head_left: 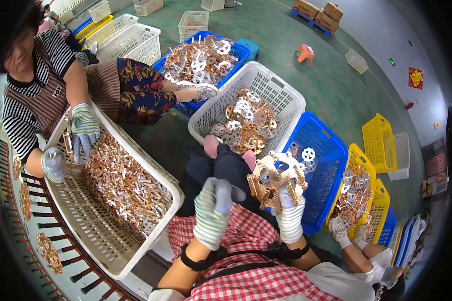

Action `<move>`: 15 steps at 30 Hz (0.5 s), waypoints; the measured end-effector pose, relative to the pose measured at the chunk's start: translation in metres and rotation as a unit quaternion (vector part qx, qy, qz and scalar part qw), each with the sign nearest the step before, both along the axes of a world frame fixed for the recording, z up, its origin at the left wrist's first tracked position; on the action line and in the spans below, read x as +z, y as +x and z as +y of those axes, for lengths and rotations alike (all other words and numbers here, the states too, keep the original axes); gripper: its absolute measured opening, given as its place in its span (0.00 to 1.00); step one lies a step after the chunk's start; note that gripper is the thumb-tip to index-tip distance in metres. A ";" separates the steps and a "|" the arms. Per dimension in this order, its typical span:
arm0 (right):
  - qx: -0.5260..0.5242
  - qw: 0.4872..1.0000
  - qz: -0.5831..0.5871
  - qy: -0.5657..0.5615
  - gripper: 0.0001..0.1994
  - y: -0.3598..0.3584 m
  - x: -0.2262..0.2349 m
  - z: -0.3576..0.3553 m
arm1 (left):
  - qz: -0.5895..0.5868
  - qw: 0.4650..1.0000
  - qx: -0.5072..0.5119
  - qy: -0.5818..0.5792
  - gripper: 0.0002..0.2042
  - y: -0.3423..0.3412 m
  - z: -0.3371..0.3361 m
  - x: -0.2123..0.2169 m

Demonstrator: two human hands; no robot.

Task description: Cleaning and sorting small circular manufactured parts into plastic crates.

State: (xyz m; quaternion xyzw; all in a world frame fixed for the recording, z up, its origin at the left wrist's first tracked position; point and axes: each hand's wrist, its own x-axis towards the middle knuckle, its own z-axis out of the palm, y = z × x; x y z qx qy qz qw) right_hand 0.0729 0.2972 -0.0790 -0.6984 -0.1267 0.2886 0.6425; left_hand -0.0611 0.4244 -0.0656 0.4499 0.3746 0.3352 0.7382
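A round, openwork metal part (pixel 277 176) of gold-copper colour, with short bars around its edge, is held up in front of me. Gripping it from below is my right hand (pixel 290 214), in a striped work glove. My left hand (pixel 214 206), gloved alike, hovers to the left of the part, apart from it. Its fingers are curled in, and whatever may be between them is hidden. Beyond my feet stands a white crate (pixel 286 89) with similar copper and silver parts. At my left a large white crate (pixel 93 220) holds a heap of small copper-coloured metal pieces (pixel 128 188).
Across the left crate sits a co-worker in striped gloves (pixel 84 128). A blue crate (pixel 326 143) and a yellow crate (pixel 369 163) stand at right, another blue crate (pixel 241 52) ahead. A slatted rack (pixel 80 261) runs along the lower left. An orange stool (pixel 304 53) stands farther off.
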 end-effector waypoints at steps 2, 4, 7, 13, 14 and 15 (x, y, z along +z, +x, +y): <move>0.004 0.999 -0.055 0.001 0.17 -0.001 0.008 -0.002 | -0.006 1.000 -0.005 -0.007 0.11 0.000 0.006 -0.013; 0.011 0.988 -0.153 -0.007 0.17 -0.004 -0.004 -0.004 | 0.000 0.999 -0.035 -0.030 0.13 0.002 0.007 -0.030; 0.072 0.972 -0.223 -0.011 0.17 -0.011 -0.009 -0.012 | 0.144 0.962 -0.052 0.224 0.16 0.008 0.003 -0.042; 0.234 0.776 -0.581 -0.080 0.20 -0.009 -0.006 -0.026 | 0.224 0.922 -0.097 0.302 0.13 0.007 0.002 -0.024; 0.206 0.838 -0.505 -0.022 0.18 -0.014 0.006 -0.017 | 0.219 0.917 -0.078 0.324 0.11 0.007 0.002 -0.025; 0.208 0.839 -0.503 -0.021 0.18 -0.011 -0.006 -0.019 | 0.221 0.917 -0.077 0.323 0.11 0.003 0.002 -0.022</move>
